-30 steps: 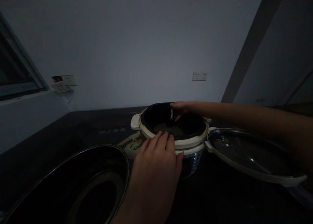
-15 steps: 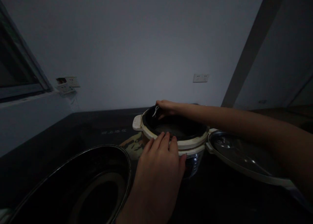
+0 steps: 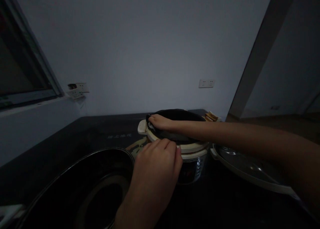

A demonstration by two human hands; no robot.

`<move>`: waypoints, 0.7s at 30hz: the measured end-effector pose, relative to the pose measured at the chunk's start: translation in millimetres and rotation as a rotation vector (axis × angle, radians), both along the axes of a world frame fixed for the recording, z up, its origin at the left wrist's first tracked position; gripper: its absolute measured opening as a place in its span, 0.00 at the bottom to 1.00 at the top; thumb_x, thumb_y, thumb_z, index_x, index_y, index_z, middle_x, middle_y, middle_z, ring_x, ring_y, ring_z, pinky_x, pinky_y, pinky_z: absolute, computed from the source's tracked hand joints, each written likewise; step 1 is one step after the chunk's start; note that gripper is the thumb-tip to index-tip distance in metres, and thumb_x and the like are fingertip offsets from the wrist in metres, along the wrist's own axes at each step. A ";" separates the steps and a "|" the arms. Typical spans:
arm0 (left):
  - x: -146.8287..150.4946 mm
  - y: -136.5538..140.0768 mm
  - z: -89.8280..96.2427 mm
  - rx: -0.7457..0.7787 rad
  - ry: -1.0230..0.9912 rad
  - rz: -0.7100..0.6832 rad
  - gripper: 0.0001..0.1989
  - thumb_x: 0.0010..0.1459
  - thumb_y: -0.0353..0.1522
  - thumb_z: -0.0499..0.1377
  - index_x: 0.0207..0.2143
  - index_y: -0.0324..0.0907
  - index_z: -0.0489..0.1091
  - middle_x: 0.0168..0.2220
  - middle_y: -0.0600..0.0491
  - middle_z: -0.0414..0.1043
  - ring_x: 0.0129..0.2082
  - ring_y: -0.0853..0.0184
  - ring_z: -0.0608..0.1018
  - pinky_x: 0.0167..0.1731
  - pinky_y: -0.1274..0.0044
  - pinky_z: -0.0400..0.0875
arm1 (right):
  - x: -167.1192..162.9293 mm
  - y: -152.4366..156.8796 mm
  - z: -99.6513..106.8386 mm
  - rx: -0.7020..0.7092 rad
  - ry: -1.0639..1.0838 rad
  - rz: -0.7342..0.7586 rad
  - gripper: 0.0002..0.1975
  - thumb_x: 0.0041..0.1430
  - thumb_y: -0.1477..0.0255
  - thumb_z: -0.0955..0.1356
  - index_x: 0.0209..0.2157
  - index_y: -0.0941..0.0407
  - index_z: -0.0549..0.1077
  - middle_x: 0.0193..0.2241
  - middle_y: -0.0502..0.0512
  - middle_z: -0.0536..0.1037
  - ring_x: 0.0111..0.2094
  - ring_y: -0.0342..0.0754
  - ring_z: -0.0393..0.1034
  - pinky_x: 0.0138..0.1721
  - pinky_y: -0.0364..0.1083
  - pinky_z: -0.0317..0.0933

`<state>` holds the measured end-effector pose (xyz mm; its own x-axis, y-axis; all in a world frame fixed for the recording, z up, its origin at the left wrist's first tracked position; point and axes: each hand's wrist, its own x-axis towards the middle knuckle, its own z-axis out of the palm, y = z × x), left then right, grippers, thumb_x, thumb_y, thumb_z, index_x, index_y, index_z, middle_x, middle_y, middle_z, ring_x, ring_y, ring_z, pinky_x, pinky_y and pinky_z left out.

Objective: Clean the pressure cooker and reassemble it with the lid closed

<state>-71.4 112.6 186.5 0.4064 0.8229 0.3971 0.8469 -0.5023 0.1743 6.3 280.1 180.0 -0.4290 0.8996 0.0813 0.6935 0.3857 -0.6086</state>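
A round cooker (image 3: 193,148) with a cream rim and a dark inside stands on the black counter (image 3: 75,135) in the dim middle of the view. My left hand (image 3: 156,165) curls over its near rim and grips it. My right hand (image 3: 160,122) reaches across the opening from the right and presses against the inner wall at the left rim. A small pale piece (image 3: 149,125) shows under its fingertips; I cannot tell what it is.
A glass lid (image 3: 247,170) with a cream edge lies right of the cooker. A large black oval pot (image 3: 82,179) sits at the lower left. Wall sockets (image 3: 206,83) hang behind, more sockets (image 3: 77,90) below a window (image 3: 22,72). A small tan thing (image 3: 211,116) lies behind the cooker.
My right hand has swept along the cooker's inner rim from the far right side round to the left. My left hand has curled tighter on the near rim.
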 end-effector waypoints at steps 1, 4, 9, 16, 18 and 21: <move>0.1 -0.4 0.8 -0.023 0.021 -0.005 0.14 0.65 0.29 0.47 0.33 0.42 0.72 0.35 0.51 0.77 0.37 0.59 0.79 0.39 0.64 0.73 | -1.0 2.2 -1.4 0.041 -0.038 0.020 0.15 0.63 0.77 0.56 0.23 0.57 0.64 0.29 0.58 0.74 0.32 0.46 0.66 0.35 0.43 0.59; -1.2 -3.1 0.9 -0.071 0.050 -0.023 0.14 0.65 0.29 0.48 0.35 0.40 0.73 0.36 0.49 0.78 0.38 0.58 0.79 0.41 0.63 0.73 | -2.8 2.9 -5.3 0.160 -0.136 0.107 0.15 0.62 0.79 0.58 0.23 0.59 0.68 0.32 0.62 0.76 0.38 0.50 0.68 0.45 0.47 0.60; -7.0 -11.7 -1.3 -0.128 0.031 -0.123 0.13 0.65 0.30 0.49 0.36 0.40 0.73 0.37 0.50 0.78 0.39 0.58 0.79 0.43 0.62 0.73 | 2.4 -18.7 -9.6 0.323 -0.229 0.333 0.13 0.63 0.78 0.59 0.41 0.62 0.75 0.48 0.67 0.75 0.56 0.54 0.62 0.59 0.53 0.52; -6.9 -15.1 8.2 -0.305 0.066 -0.183 0.12 0.64 0.33 0.52 0.40 0.37 0.74 0.42 0.46 0.78 0.43 0.56 0.79 0.46 0.61 0.73 | 7.3 -25.2 -5.3 0.508 -0.543 0.504 0.18 0.65 0.79 0.57 0.48 0.66 0.74 0.58 0.67 0.69 0.65 0.57 0.53 0.64 0.59 0.48; -6.8 -15.2 9.6 -0.317 0.070 -0.192 0.13 0.64 0.33 0.52 0.40 0.36 0.74 0.42 0.46 0.78 0.44 0.55 0.78 0.46 0.60 0.73 | 1.2 -14.6 -5.8 0.517 -0.613 0.487 0.16 0.64 0.79 0.58 0.45 0.66 0.75 0.60 0.69 0.66 0.65 0.60 0.53 0.64 0.61 0.46; -6.9 -17.1 9.4 -0.328 0.068 -0.195 0.13 0.65 0.33 0.52 0.40 0.36 0.74 0.42 0.46 0.78 0.44 0.56 0.79 0.46 0.60 0.73 | -11.0 5.9 -7.4 0.504 -0.641 0.418 0.15 0.64 0.78 0.59 0.44 0.66 0.75 0.58 0.72 0.67 0.62 0.60 0.58 0.62 0.62 0.48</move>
<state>-78.2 95.5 195.9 0.5843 0.8063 0.0922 0.7559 -0.5820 0.2999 -4.7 286.0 172.6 -0.8099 0.5837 0.0568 0.5848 0.7966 0.1531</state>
